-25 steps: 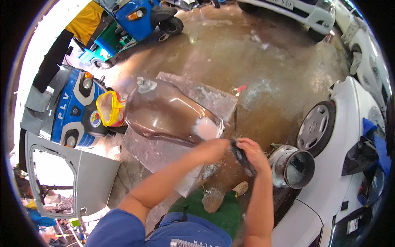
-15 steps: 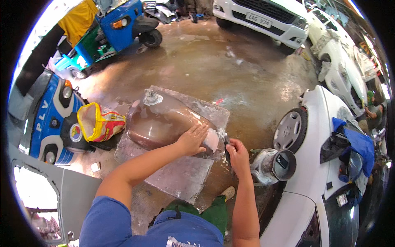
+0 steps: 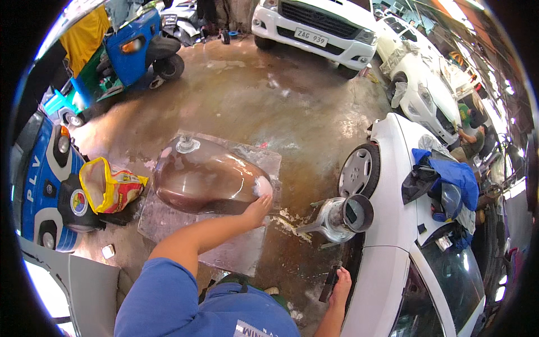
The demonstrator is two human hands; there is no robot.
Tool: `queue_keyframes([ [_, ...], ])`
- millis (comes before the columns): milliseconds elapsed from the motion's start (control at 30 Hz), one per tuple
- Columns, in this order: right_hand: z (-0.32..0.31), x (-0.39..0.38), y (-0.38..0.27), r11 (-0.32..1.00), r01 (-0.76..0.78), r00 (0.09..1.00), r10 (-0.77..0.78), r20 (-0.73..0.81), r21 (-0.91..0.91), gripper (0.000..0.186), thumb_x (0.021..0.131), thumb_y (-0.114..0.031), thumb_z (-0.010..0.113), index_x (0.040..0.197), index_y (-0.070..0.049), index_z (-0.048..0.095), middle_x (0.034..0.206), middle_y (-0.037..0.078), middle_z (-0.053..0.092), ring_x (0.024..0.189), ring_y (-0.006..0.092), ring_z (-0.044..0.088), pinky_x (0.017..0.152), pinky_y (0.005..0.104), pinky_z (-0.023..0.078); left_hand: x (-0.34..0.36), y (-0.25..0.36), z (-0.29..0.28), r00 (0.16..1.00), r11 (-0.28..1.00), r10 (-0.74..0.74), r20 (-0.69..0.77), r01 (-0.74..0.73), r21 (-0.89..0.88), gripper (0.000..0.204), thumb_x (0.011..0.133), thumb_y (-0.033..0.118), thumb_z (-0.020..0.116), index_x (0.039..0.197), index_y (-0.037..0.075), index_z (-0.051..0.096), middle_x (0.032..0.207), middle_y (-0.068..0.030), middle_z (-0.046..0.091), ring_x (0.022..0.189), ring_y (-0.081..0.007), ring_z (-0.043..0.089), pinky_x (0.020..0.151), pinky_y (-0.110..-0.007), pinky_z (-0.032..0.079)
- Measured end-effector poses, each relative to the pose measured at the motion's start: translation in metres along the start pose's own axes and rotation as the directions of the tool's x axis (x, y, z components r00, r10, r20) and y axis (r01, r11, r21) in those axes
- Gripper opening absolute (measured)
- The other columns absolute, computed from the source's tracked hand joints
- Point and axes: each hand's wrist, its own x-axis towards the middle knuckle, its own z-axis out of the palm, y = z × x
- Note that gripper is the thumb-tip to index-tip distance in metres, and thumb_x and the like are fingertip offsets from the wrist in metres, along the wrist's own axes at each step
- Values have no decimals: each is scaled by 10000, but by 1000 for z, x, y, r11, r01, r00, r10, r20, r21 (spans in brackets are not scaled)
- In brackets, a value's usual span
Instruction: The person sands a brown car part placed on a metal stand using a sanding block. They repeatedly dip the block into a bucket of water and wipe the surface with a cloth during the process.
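A glossy brown motorcycle fuel tank (image 3: 202, 180) with pale patches lies on a flat grey board (image 3: 258, 247). My left hand (image 3: 258, 210) rests along the tank's right end, beside a whitish patch, its fingers laid against the surface and holding nothing. Off to the right, near the white car, my right hand (image 3: 340, 286) grips a dark flat block (image 3: 329, 284) well away from the tank. Its fingers wrap the block's right side, and part of the block is hidden by them.
Right of the board stands a metal container (image 3: 337, 219) with a dark object in its mouth. A white car (image 3: 387, 224) lies beyond it. To the left are a yellow-and-red sack (image 3: 115, 188) and a blue vehicle front (image 3: 50, 174). A person (image 3: 469, 140) is at the far right.
My right hand has left the tank's right end and moved right and nearer me, carrying the dark block. My left hand has slid to the tank's right end. The whole view has shifted.
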Motion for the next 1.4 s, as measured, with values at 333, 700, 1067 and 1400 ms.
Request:
queue_keyframes([
  [333,-44,-24,-3,829,-234,952,89,293,508,344,1106,-245,431,1223,30,602,1059,215,724,871,318,742,722,472,639,-53,147,-77,982,702,-58,181,169,-692,622,1081,441,492,1515,-4,515,1608,-232,445,1509,-405,391,1224,-527,335],
  [700,-73,-74,-19,903,-196,880,-11,475,383,338,1133,-252,481,1379,-36,565,1081,98,707,778,190,729,630,365,639,-81,295,-197,979,-631,7,205,163,-758,416,1105,345,560,1329,4,639,1190,-68,703,1034,-159,660,897,-336,552],
  [1067,-104,-94,18,852,-216,907,-6,421,477,323,1127,-257,495,1335,-23,577,1057,92,697,762,161,711,598,334,621,-113,344,-191,944,-287,-322,68,-29,-957,364,1013,199,697,1283,-30,617,1010,-53,688,864,-118,648,745,-286,543],
  [1400,-141,-91,69,980,57,913,-128,388,189,339,1103,-271,514,1318,-36,630,1070,75,686,789,182,698,675,363,604,-103,349,-226,974,-369,-21,227,204,-907,252,958,220,762,1105,65,629,995,-13,666,865,-102,646,650,-253,548],
])
